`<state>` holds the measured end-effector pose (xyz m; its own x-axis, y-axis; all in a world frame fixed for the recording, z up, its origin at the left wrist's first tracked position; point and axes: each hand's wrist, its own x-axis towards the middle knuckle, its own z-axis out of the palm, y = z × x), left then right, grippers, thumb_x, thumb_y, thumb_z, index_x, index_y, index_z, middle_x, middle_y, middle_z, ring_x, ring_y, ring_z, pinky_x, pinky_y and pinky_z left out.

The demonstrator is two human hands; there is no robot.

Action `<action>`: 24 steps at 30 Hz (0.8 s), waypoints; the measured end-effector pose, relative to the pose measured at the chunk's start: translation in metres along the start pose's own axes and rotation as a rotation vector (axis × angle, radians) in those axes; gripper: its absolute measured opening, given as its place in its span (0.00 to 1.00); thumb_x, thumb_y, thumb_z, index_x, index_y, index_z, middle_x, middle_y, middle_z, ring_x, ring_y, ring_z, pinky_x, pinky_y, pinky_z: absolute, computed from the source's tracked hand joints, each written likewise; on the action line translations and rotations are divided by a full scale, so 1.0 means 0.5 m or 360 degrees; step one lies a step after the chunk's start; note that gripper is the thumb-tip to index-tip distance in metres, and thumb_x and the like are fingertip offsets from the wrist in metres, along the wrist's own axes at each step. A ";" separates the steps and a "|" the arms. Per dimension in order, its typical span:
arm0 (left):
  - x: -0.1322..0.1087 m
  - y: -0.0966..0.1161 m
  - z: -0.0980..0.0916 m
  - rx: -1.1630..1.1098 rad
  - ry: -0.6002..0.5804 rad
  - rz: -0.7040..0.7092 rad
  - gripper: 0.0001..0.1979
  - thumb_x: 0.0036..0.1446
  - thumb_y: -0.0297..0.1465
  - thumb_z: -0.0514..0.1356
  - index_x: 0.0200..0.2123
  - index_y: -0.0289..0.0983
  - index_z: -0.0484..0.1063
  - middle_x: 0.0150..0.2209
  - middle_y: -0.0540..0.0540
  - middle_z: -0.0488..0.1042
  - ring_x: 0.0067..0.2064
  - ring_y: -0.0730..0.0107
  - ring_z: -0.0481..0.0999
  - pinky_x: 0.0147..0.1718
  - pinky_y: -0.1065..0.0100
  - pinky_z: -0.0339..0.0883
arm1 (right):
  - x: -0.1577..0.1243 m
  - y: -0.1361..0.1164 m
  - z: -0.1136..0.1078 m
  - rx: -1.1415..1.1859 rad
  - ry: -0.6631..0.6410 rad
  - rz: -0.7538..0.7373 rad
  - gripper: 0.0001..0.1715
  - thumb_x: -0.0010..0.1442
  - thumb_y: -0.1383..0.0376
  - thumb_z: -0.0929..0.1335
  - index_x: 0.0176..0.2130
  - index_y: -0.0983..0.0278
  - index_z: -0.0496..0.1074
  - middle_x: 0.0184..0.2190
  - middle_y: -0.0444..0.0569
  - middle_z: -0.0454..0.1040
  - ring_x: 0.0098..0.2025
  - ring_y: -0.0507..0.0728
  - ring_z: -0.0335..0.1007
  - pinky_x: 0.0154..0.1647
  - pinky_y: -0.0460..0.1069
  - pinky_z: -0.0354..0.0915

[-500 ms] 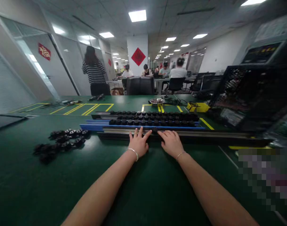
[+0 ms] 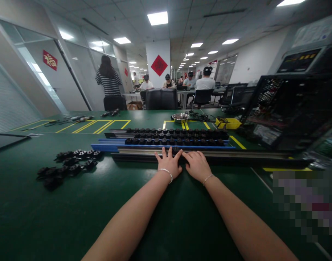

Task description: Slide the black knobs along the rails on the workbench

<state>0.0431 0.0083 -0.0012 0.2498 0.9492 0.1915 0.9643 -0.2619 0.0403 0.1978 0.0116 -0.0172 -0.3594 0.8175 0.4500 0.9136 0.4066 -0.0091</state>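
A long metal rail with a dark front side [image 2: 244, 154] lies across the green table in front of me. My left hand [image 2: 168, 161] rests on it with fingers spread, holding nothing. Close beside it, my right hand [image 2: 197, 165] lies on the same rail, its fingers stretched forward and slightly bent. The index fingertips of both hands nearly meet; a small black part between them is mostly hidden. Just behind runs a blue rail [image 2: 108, 146], with rows of black knob-like parts [image 2: 162, 141] along it and the rails beyond.
Loose black parts [image 2: 74, 168] lie in a cluster on the left. Behind the rails are a metal bowl [image 2: 180, 117] and a yellow box [image 2: 228, 123] with cables. An open black case [image 2: 280, 112] stands at the right. Several people sit or stand farther back.
My left hand has slid right along the rail, closing the gap to my right hand. My right hand has stayed almost in place. The small black part between them is now more covered.
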 end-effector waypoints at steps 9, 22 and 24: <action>-0.006 0.007 0.008 0.0024 0.0085 -0.0014 0.33 0.51 0.40 0.56 0.61 0.53 0.51 0.66 0.42 0.47 0.65 0.37 0.40 0.53 0.29 0.33 | 0.000 0.001 0.001 0.0010 -0.0003 0.0000 0.28 0.52 0.68 0.63 0.54 0.61 0.65 0.47 0.51 0.72 0.51 0.59 0.61 0.58 0.56 0.46; -0.010 -0.001 0.005 0.0024 0.0109 -0.0089 0.32 0.52 0.40 0.55 0.61 0.52 0.53 0.65 0.41 0.50 0.65 0.39 0.42 0.53 0.29 0.35 | -0.001 0.002 0.004 0.0018 0.0005 0.0009 0.28 0.52 0.68 0.63 0.54 0.60 0.65 0.48 0.50 0.71 0.52 0.58 0.61 0.59 0.56 0.45; -0.010 -0.003 0.003 0.0028 0.0084 -0.0100 0.32 0.52 0.41 0.55 0.61 0.52 0.53 0.65 0.41 0.50 0.65 0.38 0.42 0.53 0.29 0.35 | 0.000 0.002 0.004 0.0008 0.0002 0.0014 0.28 0.52 0.68 0.63 0.54 0.59 0.65 0.48 0.50 0.71 0.52 0.58 0.61 0.59 0.56 0.45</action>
<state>0.0406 0.0043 -0.0037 0.1841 0.9530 0.2408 0.9794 -0.1984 0.0365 0.1982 0.0128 -0.0193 -0.3512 0.8206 0.4509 0.9157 0.4014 -0.0172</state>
